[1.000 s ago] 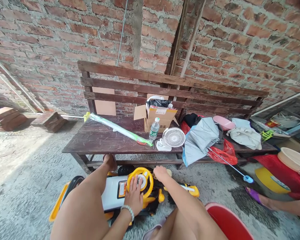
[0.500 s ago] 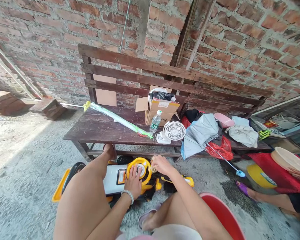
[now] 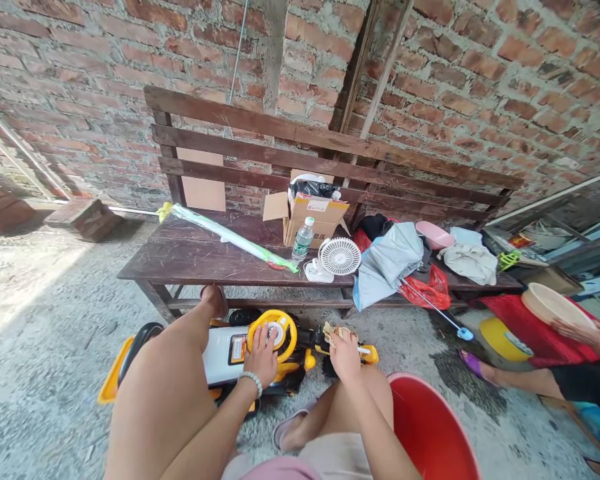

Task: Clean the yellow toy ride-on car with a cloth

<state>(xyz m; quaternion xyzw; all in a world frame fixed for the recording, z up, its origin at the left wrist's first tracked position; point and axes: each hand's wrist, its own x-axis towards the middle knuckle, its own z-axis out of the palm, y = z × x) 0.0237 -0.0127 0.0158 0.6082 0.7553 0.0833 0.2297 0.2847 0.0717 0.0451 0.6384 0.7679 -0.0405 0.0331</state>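
A yellow, white and black ride-on toy car (image 3: 225, 357) stands between my legs on the concrete. My left hand (image 3: 261, 360), with a beaded bracelet at the wrist, lies with fingers stretched across the middle of its yellow steering wheel (image 3: 293, 337). Over the black and yellow part to the right of the wheel, my right hand (image 3: 346, 355) grips a crumpled yellowish-brown cloth (image 3: 333, 331). Part of the cloth is hidden by the fingers. Whether it touches the toy car there, I cannot tell.
Behind the car runs a wooden bench (image 3: 190, 263) with a bottle (image 3: 303, 240), white fan (image 3: 339, 256), cardboard box (image 3: 315, 220) and silver umbrella (image 3: 390, 257). A red bucket (image 3: 430, 427) stands by my right leg. At far right another person's hand holds a beige basin (image 3: 553, 307).
My right hand has moved right, from the steering wheel's rim to the part beyond it, with the cloth in it. My left hand stays on the wheel. The view has shifted slightly.
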